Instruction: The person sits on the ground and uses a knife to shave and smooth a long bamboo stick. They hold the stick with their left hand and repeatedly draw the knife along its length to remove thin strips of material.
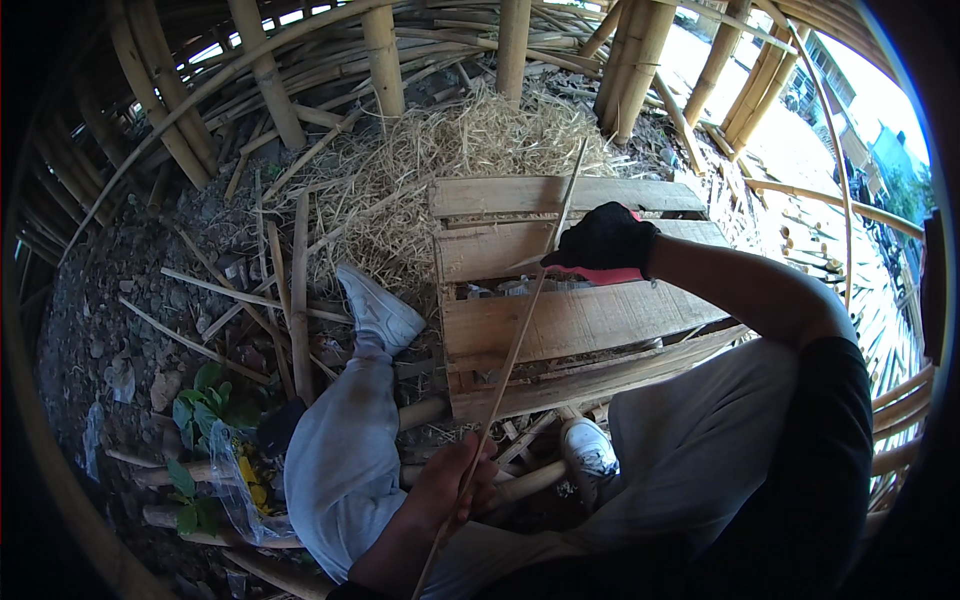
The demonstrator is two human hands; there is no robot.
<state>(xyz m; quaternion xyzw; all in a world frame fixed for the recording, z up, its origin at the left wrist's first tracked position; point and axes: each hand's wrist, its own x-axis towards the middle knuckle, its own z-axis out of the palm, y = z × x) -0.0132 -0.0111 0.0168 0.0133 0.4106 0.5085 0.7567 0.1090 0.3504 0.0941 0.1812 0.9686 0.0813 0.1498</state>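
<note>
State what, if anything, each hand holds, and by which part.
The left hand grips the long, thin strip by its lower part. The gloved right hand meets its upper part; whether it grips there cannot be told.

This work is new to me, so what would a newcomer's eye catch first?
Probably the long strip slanting across the middle, held lower down in the bare left hand, with the gloved right hand farther up it. Slats lie under the right hand, with shavings heaped behind.
</note>
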